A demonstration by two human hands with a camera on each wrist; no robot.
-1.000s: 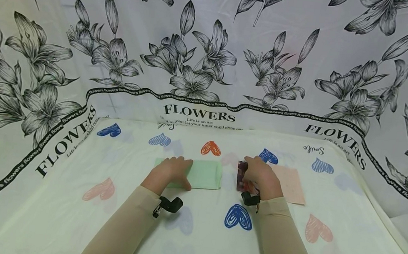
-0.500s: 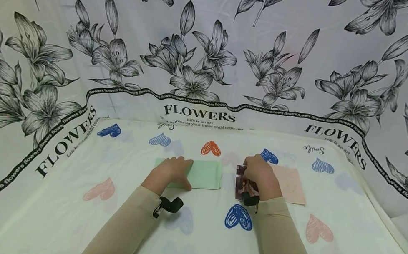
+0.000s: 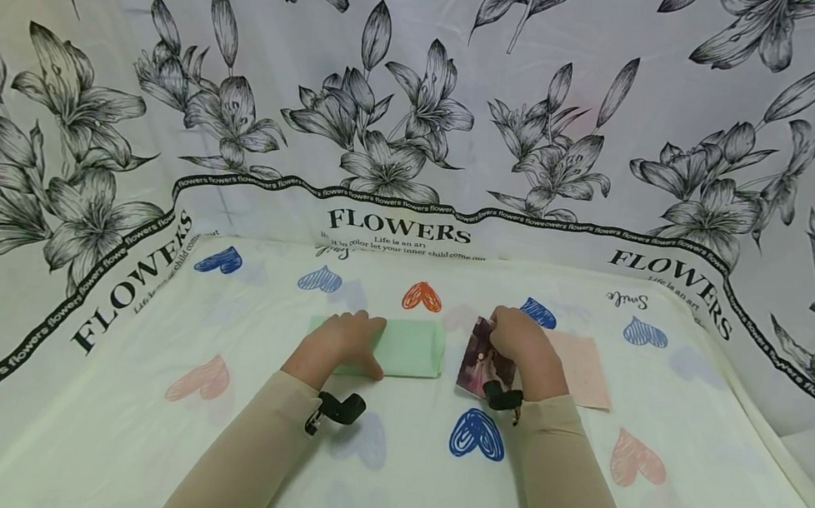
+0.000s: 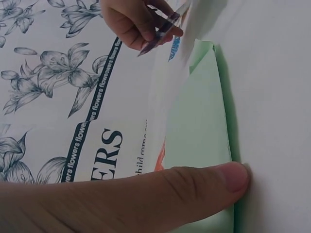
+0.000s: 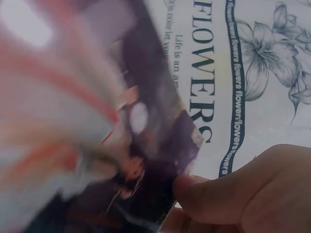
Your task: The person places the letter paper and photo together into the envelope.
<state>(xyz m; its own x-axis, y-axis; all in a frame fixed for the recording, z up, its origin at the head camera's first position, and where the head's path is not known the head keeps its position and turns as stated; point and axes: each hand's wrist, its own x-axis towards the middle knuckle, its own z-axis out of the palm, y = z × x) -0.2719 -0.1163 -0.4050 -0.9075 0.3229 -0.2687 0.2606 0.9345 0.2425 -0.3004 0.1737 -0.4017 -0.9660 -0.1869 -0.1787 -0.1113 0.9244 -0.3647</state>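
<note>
The left hand (image 3: 340, 345) lies over a folded light-green paper (image 3: 407, 350), its fingers at the far edge and its thumb well apart from them along the near edge. The paper lies on the surface (image 3: 394, 504) and sticks out to the right of these fingers; the wrist view shows a creased, slightly raised corner at the end away from the thumb.

The right hand (image 3: 527, 356) pinches a glossy photo card (image 3: 478, 363) between thumb and fingers near one corner. The card, printed in dark purple, pink and white, hangs to the left of these fingers and toward the person, tilted; I cannot tell whether its lower edge touches the surface. It is apart from the green paper.

A pale pink sheet (image 3: 579, 370) lies just to the right of the right fingers, partly hidden by the hand. A printed orange-red heart (image 3: 422, 296) shows beyond and between both sets of fingers, and a blue heart (image 3: 477, 434) on the near side of the right ones.
</note>
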